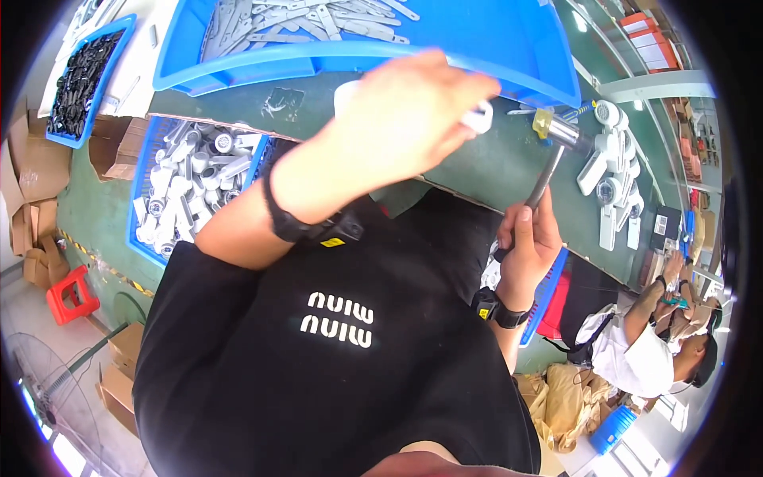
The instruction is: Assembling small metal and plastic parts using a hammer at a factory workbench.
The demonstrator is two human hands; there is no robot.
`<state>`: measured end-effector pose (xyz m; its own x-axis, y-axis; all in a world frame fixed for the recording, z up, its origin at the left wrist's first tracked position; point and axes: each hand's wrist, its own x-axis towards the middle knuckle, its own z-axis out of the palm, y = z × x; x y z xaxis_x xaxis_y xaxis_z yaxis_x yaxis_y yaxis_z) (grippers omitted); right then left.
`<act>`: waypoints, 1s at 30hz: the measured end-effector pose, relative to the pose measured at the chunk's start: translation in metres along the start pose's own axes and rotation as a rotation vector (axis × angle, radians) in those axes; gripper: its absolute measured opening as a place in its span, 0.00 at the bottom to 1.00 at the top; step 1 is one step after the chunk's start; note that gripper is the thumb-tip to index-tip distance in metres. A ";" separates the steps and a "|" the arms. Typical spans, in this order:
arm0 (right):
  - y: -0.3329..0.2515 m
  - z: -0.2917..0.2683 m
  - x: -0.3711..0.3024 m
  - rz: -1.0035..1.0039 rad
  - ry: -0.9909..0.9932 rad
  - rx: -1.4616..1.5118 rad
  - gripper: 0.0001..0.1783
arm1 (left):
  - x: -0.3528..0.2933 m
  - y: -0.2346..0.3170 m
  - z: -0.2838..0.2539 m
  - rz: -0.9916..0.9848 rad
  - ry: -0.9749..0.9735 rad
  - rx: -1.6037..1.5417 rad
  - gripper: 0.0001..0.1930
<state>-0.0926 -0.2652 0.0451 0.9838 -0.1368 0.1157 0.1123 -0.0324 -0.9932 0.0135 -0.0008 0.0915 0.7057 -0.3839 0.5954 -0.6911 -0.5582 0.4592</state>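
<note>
My left hand [409, 111] is closed around a white plastic part [479, 118] over the near rim of a large blue tray [318, 60]. One end of the part shows past my fingers, and the rest is mostly covered. In my right hand [531, 242] is a hammer [563, 133], gripped by its handle, with a silver head that has a yellow face and a black face. The hammer head is up beside the tray's right corner, apart from the white part. Flat grey strips [310, 22] lie heaped in the tray.
White-grey parts with round ends [613, 171] stand grouped on the green table at right. Left of me is a blue crate [137, 195] full of similar parts. A blue bin of black pieces [83, 75] sits farther left. A co-worker [636, 358] is at far right.
</note>
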 end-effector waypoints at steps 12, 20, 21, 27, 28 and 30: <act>0.015 -0.019 0.001 0.090 0.041 0.032 0.28 | 0.028 -0.072 -0.047 -0.191 0.122 0.382 0.08; 0.019 -0.022 0.003 0.151 0.044 0.062 0.29 | 0.030 -0.173 -0.082 -0.319 -0.383 0.640 0.12; 0.019 -0.022 0.003 0.148 0.037 0.056 0.29 | 0.027 -0.177 -0.083 -0.264 -0.455 0.650 0.13; 0.021 -0.024 0.000 0.168 0.019 0.062 0.30 | 0.034 -0.175 -0.086 -0.198 -0.548 0.631 0.14; 0.022 -0.024 0.000 0.167 0.015 0.061 0.30 | 0.033 -0.181 -0.087 -0.142 -0.568 0.591 0.13; 0.021 -0.021 -0.001 0.184 0.029 0.053 0.30 | 0.030 -0.192 -0.090 -0.088 -0.586 0.552 0.12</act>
<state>-0.0939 -0.2871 0.0244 0.9841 -0.1639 -0.0684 -0.0612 0.0484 -0.9970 0.1532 0.1607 0.0808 0.8268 -0.5593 0.0602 -0.5606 -0.8281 0.0060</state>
